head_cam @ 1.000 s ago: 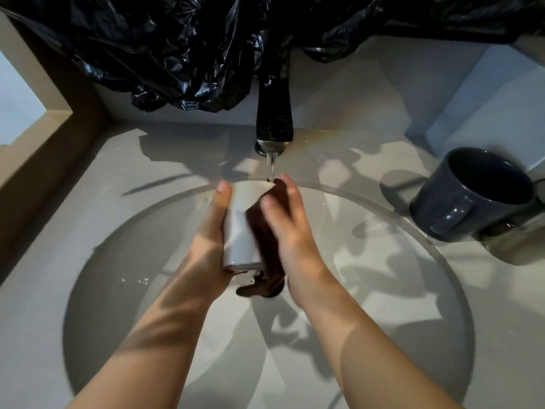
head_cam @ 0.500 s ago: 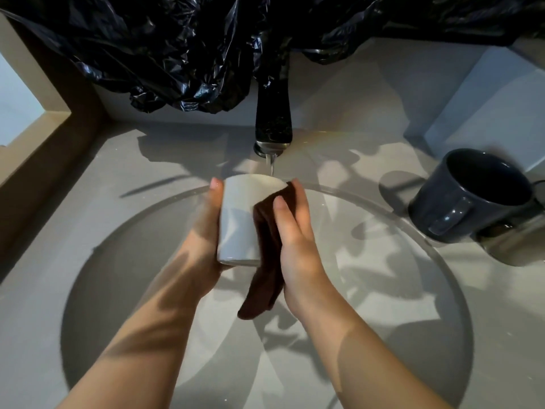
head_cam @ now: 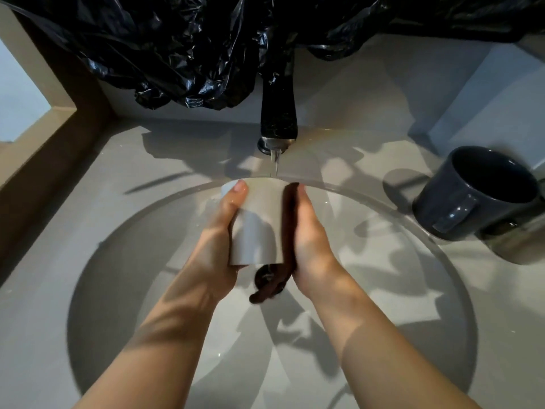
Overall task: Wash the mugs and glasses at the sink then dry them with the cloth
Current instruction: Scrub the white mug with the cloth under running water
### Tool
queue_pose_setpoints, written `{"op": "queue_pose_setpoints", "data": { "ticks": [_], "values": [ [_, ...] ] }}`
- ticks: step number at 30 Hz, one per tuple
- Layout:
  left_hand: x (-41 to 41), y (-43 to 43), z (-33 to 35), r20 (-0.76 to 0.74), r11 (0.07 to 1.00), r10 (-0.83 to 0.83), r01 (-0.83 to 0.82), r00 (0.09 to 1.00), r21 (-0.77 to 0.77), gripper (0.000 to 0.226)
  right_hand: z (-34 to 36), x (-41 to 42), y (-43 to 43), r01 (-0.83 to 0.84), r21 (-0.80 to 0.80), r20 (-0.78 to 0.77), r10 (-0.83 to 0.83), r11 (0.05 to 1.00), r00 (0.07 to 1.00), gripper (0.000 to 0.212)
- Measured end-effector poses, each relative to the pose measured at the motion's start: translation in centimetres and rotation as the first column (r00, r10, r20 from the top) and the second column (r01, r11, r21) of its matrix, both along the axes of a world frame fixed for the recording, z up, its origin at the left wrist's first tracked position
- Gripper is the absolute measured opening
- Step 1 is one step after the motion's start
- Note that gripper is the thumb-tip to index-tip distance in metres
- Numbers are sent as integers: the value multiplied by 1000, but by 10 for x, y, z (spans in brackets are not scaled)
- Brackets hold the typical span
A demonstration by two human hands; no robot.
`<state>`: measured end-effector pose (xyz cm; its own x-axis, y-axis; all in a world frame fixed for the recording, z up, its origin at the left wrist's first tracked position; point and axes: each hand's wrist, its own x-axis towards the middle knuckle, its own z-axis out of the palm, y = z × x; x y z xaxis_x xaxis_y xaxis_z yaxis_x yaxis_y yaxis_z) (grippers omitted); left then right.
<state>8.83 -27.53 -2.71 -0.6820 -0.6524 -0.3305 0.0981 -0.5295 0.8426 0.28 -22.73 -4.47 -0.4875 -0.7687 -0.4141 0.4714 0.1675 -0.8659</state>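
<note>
Now: left hand clamps mug, thumb over its wall; right hand, fingers straight, presses cloth on mug's right side. Mug lies between hands, axis pointing to tap, far end under stream.

Two mugs: a white mug between left hand and right hand, a dark mug off right. One cloth, one tap.

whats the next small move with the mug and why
Probably turn the mug a little in the left hand: the right hand presses the cloth on its right side only, under the running tap, so turning brings fresh wall to it.
</note>
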Motion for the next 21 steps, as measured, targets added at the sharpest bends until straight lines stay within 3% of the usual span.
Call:
{"op": "queue_pose_setpoints", "data": {
  "ticks": [1,3,5,7,9,10,11,13,15,18,20,21],
  "values": [
    [0,1,3,-9,1000,23,-23,1000,14,67,-4,7,3,-21,-25,-130,18,999,991,64],
    [2,-8,3,-1,996,56,-56,998,73,66,-8,20,8,-114,-95,-452,59,989,890,69],
    [7,-16,-2,4,994,55,-55,998,90,62,-5,22,8,-149,-153,-582,33,977,812,63],
    [7,-15,-7,0,998,-19,19,1000,57,62,-1,10,4,-72,-210,-504,-45,975,862,48],
    [5,-12,-10,12,996,-77,76,997,48,60,8,-5,0,84,-178,-155,-112,980,981,32],
    [3,-10,-10,14,996,-89,89,996,15,57,8,-10,-1,111,-111,29,-108,988,994,35],
    [1,-9,-9,1,997,-83,83,997,5,54,6,-11,-2,94,-63,111,-86,994,990,43],
    [-1,-14,-10,-22,999,3,-2,1000,39,54,3,-1,5,46,-70,46,-43,996,998,50],
    [2,-21,-9,-46,996,72,-69,996,64,56,0,14,10,-9,-123,-174,-13,992,985,47],
    [8,-27,-12,22,999,17,-18,1000,28,54,0,23,11,-158,-135,-515,67,978,855,56],
    [9,-24,-10,-5,999,-20,20,1000,26,53,4,15,7,-107,-202,-517,-14,973,856,44],
    [7,-22,-9,-22,999,-19,19,1000,32,52,5,9,4,-59,-257,-417,-56,965,907,38]
  ]
}}
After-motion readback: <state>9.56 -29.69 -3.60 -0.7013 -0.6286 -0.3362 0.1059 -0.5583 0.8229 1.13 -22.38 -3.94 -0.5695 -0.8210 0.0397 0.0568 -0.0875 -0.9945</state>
